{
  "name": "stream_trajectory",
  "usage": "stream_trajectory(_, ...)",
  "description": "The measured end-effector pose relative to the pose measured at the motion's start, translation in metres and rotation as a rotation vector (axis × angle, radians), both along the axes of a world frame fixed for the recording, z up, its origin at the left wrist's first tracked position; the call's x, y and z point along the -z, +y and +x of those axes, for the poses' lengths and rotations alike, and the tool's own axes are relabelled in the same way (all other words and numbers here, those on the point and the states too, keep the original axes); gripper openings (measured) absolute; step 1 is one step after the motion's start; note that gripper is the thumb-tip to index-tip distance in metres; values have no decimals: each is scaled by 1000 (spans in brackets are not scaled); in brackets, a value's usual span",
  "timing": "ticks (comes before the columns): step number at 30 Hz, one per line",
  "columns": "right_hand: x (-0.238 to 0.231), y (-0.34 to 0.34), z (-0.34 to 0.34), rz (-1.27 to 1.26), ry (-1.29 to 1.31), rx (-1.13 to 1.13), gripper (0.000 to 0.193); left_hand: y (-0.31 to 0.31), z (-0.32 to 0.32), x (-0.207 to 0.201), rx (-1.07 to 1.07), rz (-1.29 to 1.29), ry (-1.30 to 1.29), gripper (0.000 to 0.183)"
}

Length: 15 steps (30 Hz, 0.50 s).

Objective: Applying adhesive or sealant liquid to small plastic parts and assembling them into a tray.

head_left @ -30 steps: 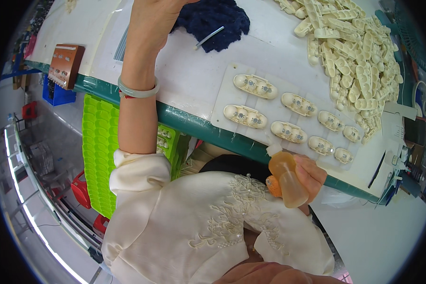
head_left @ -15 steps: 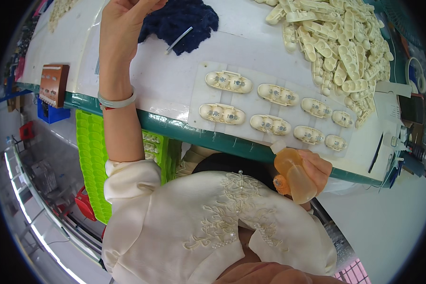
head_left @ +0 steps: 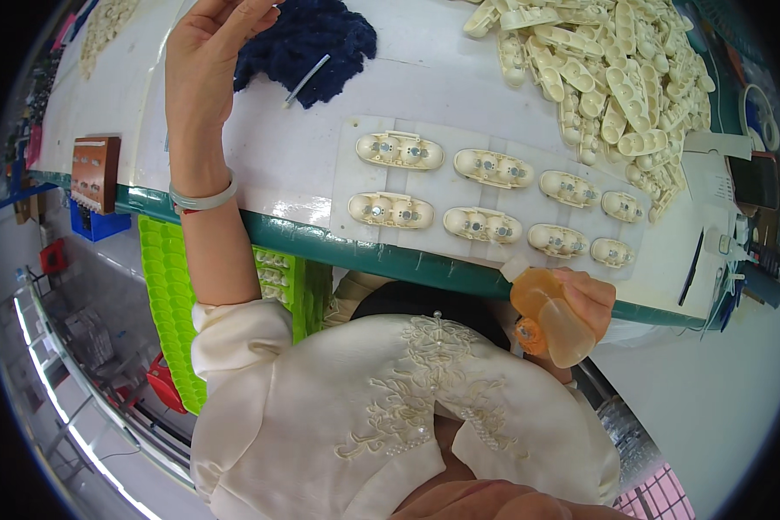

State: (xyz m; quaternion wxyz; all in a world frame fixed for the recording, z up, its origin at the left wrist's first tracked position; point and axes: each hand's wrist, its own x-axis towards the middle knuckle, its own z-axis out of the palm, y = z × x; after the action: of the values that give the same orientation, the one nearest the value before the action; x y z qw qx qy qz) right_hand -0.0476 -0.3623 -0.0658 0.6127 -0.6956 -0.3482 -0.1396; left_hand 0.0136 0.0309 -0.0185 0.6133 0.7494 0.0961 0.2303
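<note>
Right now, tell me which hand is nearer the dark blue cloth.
Left. The left hand is just left of the dark blue cloth, contact unclear; the right hand, holding the amber bottle, is much farther off, toward the picture's lower right.

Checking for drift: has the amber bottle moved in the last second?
Yes: the amber bottle, held in the right hand, has shifted to the right against the white tray.

No word, number, brand or sign can be read anywhere. At the right of the frame, a pale paper sheet (head_left: 705, 217) lying on the worktop (head_left: 433, 95) bears faint rows of marks that look like print, too small and blurred to make out.
</note>
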Motion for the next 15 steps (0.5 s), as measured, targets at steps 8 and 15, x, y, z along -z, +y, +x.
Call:
stream_trajectory(8, -7, 6, 7, -68, -82, -80, 34, -1, 1, 1, -32, 8, 21, 22)
stream_trajectory(15, -4, -31, 2, -107, 48, -138, 34, -3, 1, 0, -43, 20, 14, 23)
